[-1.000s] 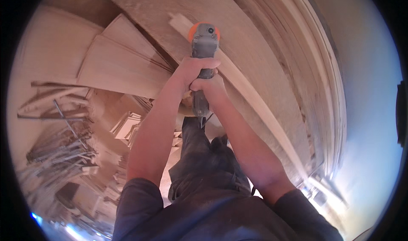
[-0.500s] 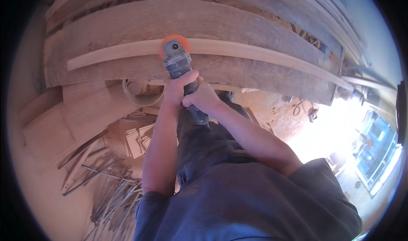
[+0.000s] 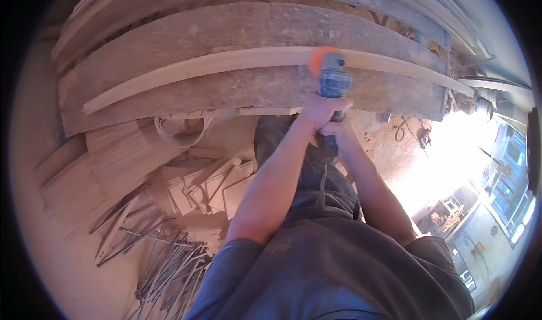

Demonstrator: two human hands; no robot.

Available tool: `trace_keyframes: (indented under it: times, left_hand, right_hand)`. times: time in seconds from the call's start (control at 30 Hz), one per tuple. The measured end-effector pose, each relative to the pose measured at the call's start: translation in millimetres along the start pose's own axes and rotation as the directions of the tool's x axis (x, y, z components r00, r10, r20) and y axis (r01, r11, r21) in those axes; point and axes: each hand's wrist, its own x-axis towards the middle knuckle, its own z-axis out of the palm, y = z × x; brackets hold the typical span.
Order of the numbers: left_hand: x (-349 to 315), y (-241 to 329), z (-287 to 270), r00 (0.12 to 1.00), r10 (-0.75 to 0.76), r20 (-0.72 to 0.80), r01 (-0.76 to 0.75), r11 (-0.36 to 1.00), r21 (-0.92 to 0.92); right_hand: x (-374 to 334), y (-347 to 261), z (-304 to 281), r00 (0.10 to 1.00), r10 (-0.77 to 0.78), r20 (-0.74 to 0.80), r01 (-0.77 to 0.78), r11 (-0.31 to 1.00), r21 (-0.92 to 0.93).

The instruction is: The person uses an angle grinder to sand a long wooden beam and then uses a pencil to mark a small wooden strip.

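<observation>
An angle grinder [image 3: 335, 82], grey with an orange disc [image 3: 317, 60], is in both my hands. My left hand [image 3: 319, 110] wraps round its body just behind the head. Lower on the dark handle, my right hand [image 3: 337, 130] is closed round the grip. The disc lies over a long, narrow pale wooden strip [image 3: 226, 61], right of its middle; whether it touches the wood I cannot tell. That strip rests along a worn plank bench [image 3: 226, 91] that crosses the view. Motion blurs the grinder a little.
Below the bench, left of my legs, lie several thin wood offcuts [image 3: 212, 187] and a heap of narrow sticks [image 3: 169, 269]. Stacked boards [image 3: 113, 156] stand at the left. A cable [image 3: 400, 129] hangs at the right, near a bright window [image 3: 511, 167].
Both hands and the grinder have moved right along the wooden strip, from left of its middle to right of it. My grip on the tool stays the same.
</observation>
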Motion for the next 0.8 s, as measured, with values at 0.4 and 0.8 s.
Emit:
trace_keyframes:
  times: [0.4,0.8]
  left_hand:
    - [-57,1,-192,0.976,0.064,-0.207,-0.159,0.860,-0.484]
    - [-18,-28,-38,0.979,0.139,-0.148,-0.159,0.978,-0.132]
  right_hand:
    - [42,-2,181,0.946,0.076,0.314,0.121,0.818,-0.563]
    - [-2,0,30,0.994,0.025,0.102,-0.004,0.980,-0.201]
